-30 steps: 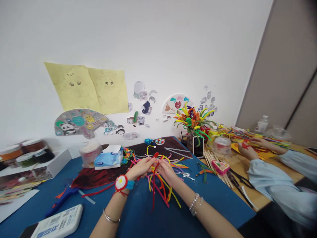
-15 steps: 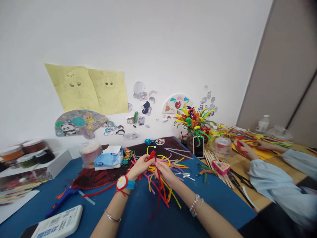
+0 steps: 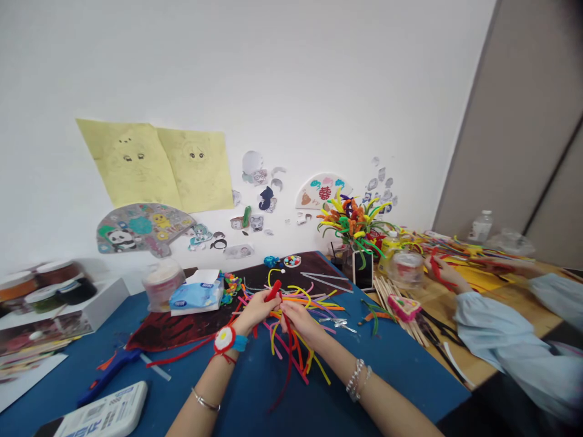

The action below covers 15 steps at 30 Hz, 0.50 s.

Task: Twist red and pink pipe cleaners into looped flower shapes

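Observation:
My left hand pinches a folded red pipe cleaner, whose tip points up past the fingers. Close beside it, my right hand has its fingers closed on the same red work, and a long red strand hangs below them. Exactly where the fingertips meet the strand is hard to make out. Beneath and behind both hands spreads a loose pile of coloured pipe cleaners, in yellow, orange, pink and purple.
Left on the blue table lie a blue glue gun, a white box and a tissue pack. Pipe-cleaner flowers and a phone stand behind. At right, a co-worker's hand holds red pipe cleaner near scissors.
The whole view has shifted slightly, so things sit a little further left. My hands stay together on the red pipe cleaner. The co-worker's far hand has moved right.

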Motion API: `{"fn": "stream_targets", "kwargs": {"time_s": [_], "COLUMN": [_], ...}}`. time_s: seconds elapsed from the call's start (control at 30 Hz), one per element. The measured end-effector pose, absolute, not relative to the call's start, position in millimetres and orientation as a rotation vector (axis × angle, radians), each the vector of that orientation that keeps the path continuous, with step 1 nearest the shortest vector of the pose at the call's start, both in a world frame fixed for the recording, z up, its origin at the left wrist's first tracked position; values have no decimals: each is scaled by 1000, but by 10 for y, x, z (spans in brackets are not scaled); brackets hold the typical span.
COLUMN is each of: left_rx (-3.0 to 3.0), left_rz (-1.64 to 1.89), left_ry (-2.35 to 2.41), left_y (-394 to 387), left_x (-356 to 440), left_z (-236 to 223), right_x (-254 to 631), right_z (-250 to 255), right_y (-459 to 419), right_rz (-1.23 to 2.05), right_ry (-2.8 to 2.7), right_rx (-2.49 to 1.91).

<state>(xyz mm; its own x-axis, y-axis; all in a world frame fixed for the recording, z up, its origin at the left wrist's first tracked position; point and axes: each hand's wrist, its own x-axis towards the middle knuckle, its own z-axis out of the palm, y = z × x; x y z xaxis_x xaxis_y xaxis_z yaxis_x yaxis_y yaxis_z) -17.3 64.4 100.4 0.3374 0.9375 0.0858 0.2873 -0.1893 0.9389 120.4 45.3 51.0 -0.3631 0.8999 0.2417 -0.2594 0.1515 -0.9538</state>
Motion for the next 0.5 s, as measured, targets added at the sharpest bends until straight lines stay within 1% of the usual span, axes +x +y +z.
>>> {"fn": "stream_targets", "kwargs": {"time_s": [0.5], "left_rx": [1638], "left_rz": [779], "left_ry": [1139], "left_y": [642], "left_x": [-180], "left_z": [990], "right_x": [1216], "right_z": [441], "right_y": [509], "right_rz": [1420], "right_ry": [-1468], "right_rx": [-744]}}
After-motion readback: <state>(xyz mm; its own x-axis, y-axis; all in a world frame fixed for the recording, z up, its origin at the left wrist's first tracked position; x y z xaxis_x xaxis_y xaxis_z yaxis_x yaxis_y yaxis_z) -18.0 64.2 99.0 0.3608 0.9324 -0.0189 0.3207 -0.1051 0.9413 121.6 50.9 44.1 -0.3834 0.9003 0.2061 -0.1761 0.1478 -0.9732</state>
